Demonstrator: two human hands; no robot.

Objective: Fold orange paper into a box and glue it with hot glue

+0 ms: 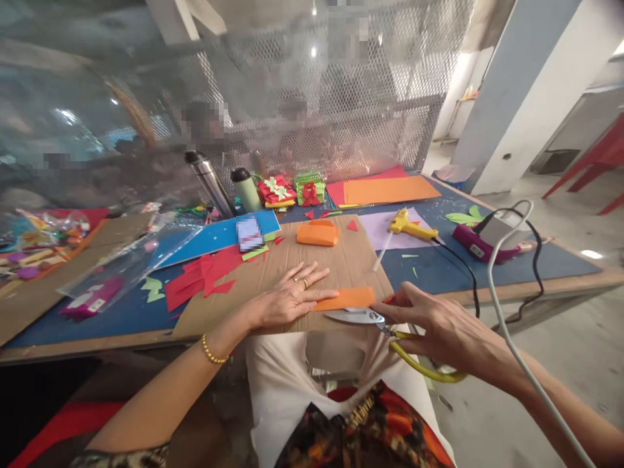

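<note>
My left hand [285, 299] lies flat with its fingers spread on a cardboard sheet [273, 263]. Its fingertips touch the left end of an orange paper strip [350, 298]. In my right hand [436, 322] are yellow-handled scissors [355, 316], their blades pointing left along the strip's near edge. The right fingertips also reach the strip's right end. A folded orange paper piece [318, 233] rests farther back on the cardboard, with a small red paper triangle [352, 225] to its right.
A yellow glue gun [412, 225] lies on lilac paper at right, its cord running near a purple power strip [480, 243] and a white cable [497, 286]. Red paper pieces [199, 281], a phone [250, 234] and a bottle [246, 190] are at left and back.
</note>
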